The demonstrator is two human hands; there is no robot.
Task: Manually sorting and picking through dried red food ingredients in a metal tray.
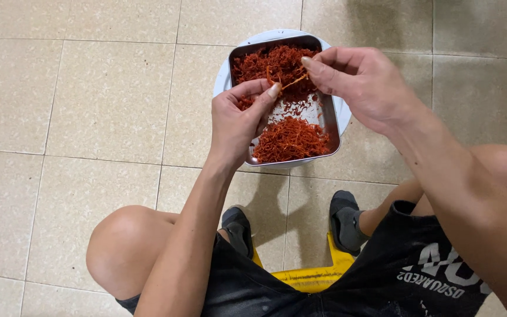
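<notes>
Beige floor tiles (89, 105) all round; landmark is the steel tray (334, 126), which sits on a white round stool or bucket top (221, 76). Left of the tray: left hand (239, 120), over the tray's near-left edge, thumb and forefinger pinched shut on one end of a single orange-red strand (289, 82). Inside the tray: dark red tangled pile (271, 63) at the far end, brighter orange pile (290, 139) at the near end, sparse loose bits between them. Above the tray's far-right corner: right hand (362, 79), fingertips closed on the other end of the same strand, other fingers loosely curled. Strand hangs taut between both hands, just above the far pile. Judged step: teasing one strand apart or picking it clean, mid-pull. Any further pull would need a light, even grip, since the strand looks thin and could snap. Below the tray: knees, dark socks, yellow low stool (312, 276).
</notes>
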